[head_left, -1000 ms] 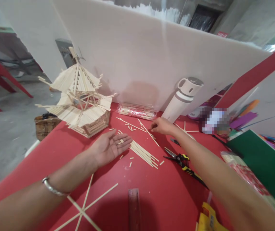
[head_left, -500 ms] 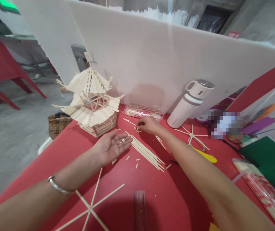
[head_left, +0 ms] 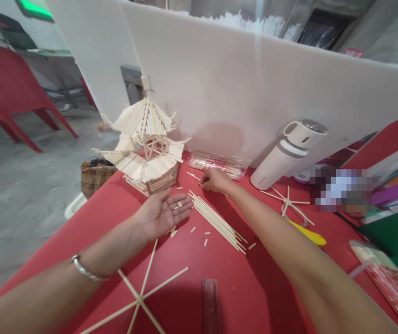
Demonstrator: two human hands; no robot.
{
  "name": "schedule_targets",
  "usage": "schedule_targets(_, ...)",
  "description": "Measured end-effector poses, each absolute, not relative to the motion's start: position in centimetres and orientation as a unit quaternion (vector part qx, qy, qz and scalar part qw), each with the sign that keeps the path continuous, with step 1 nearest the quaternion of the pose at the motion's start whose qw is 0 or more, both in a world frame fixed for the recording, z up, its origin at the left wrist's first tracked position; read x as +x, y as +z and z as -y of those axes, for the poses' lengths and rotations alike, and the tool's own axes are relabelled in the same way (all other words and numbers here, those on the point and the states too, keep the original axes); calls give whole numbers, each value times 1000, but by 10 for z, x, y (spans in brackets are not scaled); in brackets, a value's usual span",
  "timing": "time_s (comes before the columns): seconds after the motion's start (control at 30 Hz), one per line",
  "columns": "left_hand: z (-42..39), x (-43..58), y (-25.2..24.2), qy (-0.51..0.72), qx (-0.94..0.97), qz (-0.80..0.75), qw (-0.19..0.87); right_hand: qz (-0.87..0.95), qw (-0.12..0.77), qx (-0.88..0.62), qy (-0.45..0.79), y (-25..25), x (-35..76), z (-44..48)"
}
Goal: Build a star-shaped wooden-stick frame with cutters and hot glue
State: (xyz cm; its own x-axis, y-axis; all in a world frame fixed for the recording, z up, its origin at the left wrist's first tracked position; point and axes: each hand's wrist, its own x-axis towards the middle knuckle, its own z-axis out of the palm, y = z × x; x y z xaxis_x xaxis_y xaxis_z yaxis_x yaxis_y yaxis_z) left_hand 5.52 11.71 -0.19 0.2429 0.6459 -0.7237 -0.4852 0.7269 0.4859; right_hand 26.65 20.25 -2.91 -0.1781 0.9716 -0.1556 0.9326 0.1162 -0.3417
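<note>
My left hand (head_left: 162, 213) lies palm up with flat, stretched fingers, and a few short cut stick pieces (head_left: 179, 204) rest on them. Its fingertips are beside a bundle of long thin wooden sticks (head_left: 218, 222) on the red table. Farther back, my right hand (head_left: 215, 181) has its fingers pinched together, low at the table; small stick bits show by the fingertips, but what is between them is hidden. More short pieces (head_left: 205, 242) are scattered near the bundle. In front of my left forearm is a star of crossed sticks (head_left: 139, 299).
A stick-built pavilion model (head_left: 150, 153) stands at the back left. Behind my right hand lies a bag of sticks (head_left: 216, 163), with a white thermos (head_left: 285, 155) to its right. A second stick star (head_left: 288, 202), a yellow-handled tool (head_left: 308, 233) and a ruler (head_left: 211, 306) are on the table.
The view has shifted, so most things sit a little farther right. My left hand stays palm up with the pieces; my right hand stays pinched over the small bits.
</note>
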Motion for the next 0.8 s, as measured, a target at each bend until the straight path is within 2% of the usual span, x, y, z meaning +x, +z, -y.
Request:
schedule_targets(0.13,-115,50,-2,363,80,-498,783,745,41,-636,197,-23,264,-204)
schedule_targets(0.33,-118,42,-4,375,82,-500,776,742,87,-650,143,-27,250,-222)
schedule_targets(0.53,-125,38,-6,378,81,-492,780,753,86,-641,123,-39,235,-243)
schedule_targets(0.8,-129,34,-11,380,76,-484,785,751,95,-630,174,-40,237,-254)
